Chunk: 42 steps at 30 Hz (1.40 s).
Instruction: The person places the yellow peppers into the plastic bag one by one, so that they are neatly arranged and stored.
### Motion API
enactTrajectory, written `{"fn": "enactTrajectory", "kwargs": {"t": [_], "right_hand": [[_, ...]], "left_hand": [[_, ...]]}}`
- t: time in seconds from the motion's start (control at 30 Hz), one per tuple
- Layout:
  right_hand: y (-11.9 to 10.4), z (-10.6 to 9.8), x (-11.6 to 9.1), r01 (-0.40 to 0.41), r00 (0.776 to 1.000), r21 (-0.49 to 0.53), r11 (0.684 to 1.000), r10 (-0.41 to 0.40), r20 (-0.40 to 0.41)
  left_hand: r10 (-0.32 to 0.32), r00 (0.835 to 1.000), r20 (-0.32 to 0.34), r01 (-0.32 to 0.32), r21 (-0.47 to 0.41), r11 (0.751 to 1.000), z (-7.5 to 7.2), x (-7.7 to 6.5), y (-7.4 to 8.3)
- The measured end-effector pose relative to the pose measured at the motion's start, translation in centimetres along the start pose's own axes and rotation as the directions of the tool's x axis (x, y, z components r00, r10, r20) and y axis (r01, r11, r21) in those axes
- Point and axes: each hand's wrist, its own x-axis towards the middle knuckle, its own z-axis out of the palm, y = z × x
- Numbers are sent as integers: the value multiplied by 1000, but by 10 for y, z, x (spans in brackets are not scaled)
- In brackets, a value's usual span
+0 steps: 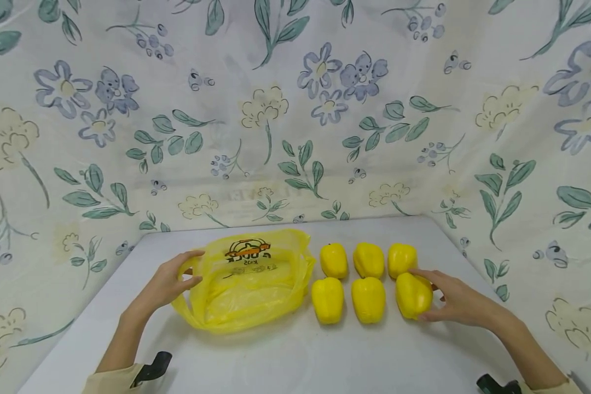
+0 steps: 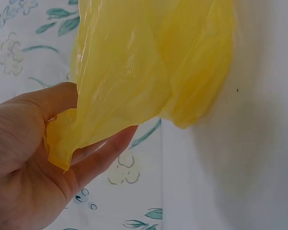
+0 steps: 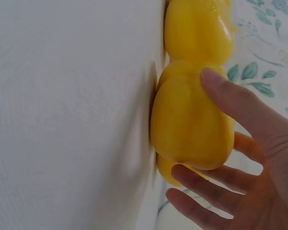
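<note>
A translucent yellow plastic bag [image 1: 256,273] with a printed logo lies at the left-centre of the table. My left hand [image 1: 169,279] holds it by its left end; up close, a fold of the bag [image 2: 62,139] passes between thumb and fingers. Several yellow bell peppers stand to the bag's right in two rows. At the front right, my right hand [image 1: 455,301] grips one yellow bell pepper [image 1: 413,295], thumb on its near side and index finger at its far side. In the right wrist view that pepper [image 3: 192,124] still touches the table, its back partly hidden by fingers.
The other peppers include a front-middle one [image 1: 368,301], a front-left one [image 1: 328,301] and a back-right one [image 1: 401,260], all close together. Floral cloth [image 1: 295,120] hangs behind the white table [image 1: 295,361] and along its sides.
</note>
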Motion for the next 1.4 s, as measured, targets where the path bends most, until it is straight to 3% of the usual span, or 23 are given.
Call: {"fn": "enactTrajectory", "kwargs": {"t": [0.73, 1.17, 1.4], "right_hand": [[3, 1, 1, 20, 999, -13, 1000, -20, -30], [-6, -17, 4, 75, 990, -65, 995, -82, -115], [-19, -29, 15, 75, 990, -73, 994, -83, -113]], "left_hand": [[17, 1000, -13, -17, -10, 1000, 1, 0, -1], [9, 1000, -10, -9, -12, 1000, 1, 2, -2], [11, 1000, -8, -12, -16, 1000, 2, 1, -2]]}}
